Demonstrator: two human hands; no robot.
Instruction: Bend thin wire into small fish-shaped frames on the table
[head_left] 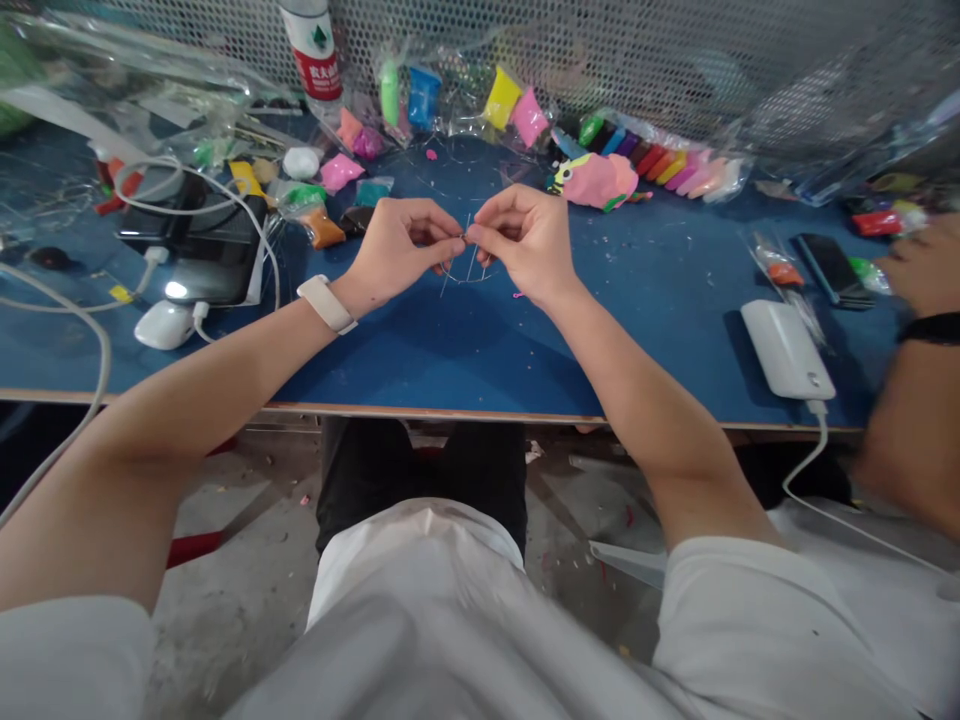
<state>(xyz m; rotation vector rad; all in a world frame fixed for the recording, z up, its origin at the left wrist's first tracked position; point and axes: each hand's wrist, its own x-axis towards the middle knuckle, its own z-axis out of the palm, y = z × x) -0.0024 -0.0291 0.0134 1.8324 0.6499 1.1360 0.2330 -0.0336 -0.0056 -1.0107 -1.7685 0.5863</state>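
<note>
Over the middle of the blue table, my left hand [405, 245] and my right hand [529, 240] meet fingertip to fingertip. Both are closed in a pinch on a thin wire [470, 281], which bends in a loop below the fingers with straight ends sticking out. Whether it is one piece or several I cannot tell. The very tips of the fingers hide where the wire is gripped. Behind my right hand lies a pink clay figure [600, 180] with a yellow face and a round eye. A small purple bit [518, 295] rests on the table beside my right wrist.
Packets of coloured clay [667, 165] line the back by a perforated metal panel [600, 60]. A water bottle [313, 55] stands back left. Black devices [217, 240] and white cables lie left; a white power bank [787, 350], a phone [832, 268] and another person's hand [926, 265] are right.
</note>
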